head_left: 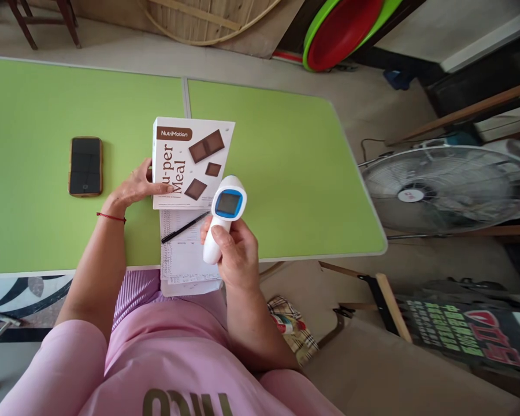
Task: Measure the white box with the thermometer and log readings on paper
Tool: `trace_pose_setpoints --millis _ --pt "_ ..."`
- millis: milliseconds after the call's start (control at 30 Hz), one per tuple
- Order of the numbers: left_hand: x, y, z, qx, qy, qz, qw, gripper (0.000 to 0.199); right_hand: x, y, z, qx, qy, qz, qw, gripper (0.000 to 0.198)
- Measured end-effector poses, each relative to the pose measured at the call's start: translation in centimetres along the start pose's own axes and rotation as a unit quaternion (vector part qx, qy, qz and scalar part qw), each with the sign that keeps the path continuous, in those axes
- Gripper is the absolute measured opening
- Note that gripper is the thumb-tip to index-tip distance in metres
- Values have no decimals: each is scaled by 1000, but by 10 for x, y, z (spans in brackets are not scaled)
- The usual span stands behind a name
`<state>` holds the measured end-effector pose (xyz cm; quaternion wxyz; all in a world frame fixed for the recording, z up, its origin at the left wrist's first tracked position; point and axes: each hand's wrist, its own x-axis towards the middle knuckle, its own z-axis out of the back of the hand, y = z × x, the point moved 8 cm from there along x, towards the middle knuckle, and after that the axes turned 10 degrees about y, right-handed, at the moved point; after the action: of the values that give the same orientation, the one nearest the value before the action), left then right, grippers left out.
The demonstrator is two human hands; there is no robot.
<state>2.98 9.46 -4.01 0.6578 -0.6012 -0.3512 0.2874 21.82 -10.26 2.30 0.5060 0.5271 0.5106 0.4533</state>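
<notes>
My left hand (139, 184) grips the left side of a white NutriMotion box (177, 164), its thumb across the front and its other fingers behind. Brown chocolate pieces are printed on the box, which is held above the green table. In my right hand (240, 251) is a white infrared thermometer (212, 245) with a blue-rimmed screen, which looks dark. The thermometer's head overlaps the lower right corner of the box in view. Below the box lie sheets of paper (182, 260) with writing on them, and a black pen (184, 227) rests on top. The box hides the far part of the papers.
A smartphone (85, 167) in a brown case lies on the left half of the green table (286, 144). Beyond its right edge is a large fan (450, 190). Red and green basins (342, 34) stand at the back, and a folding chair (392, 306) is at right.
</notes>
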Motion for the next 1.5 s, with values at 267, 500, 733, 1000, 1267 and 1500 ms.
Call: trace_pose_setpoints --millis 267,500,733,1000,1267,1500 --pt "-5 3 3 27 31 61 997 75 6 -24 59 -162 -84 35 983 43" --pt "-15 -1 -8 17 54 165 985 78 44 -75 154 -453 -135 -72 878 72" --pt "-9 -8 -9 20 34 88 995 91 46 -86 161 -552 -123 -32 824 57" --pt "-1 -2 1 141 6 29 990 120 38 -64 67 -556 55 161 813 35" --pt "-3 -2 -6 413 18 141 900 136 42 -58 40 -587 153 193 772 25" --pt "-6 0 -19 455 66 218 861 147 52 -29 48 -304 -9 191 933 21"
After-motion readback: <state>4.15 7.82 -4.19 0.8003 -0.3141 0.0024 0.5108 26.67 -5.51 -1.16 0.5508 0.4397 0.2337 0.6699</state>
